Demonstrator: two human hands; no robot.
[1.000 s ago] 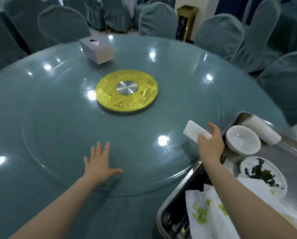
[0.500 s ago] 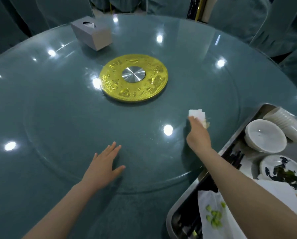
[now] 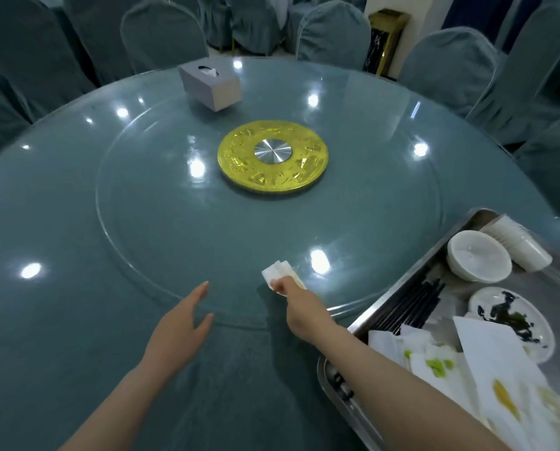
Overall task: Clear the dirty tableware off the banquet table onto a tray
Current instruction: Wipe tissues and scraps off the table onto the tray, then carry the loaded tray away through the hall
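Since the earlier frame the right hand [image 3: 299, 307] has slid its gripped white tissue [image 3: 277, 273] toward the bench's near edge; the left hand [image 3: 181, 327] stays flat, fingers straight. Tray [image 3: 399, 291] at right edge. No legible writing.

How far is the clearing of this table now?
Mostly done: the white bowl, stacked cups, dirty plate, black chopsticks and used napkins are in the metal tray. In hand: the right hand pinches a folded white tissue on the glass turntable; the left hand is open. Left on the table: only the tissue box.
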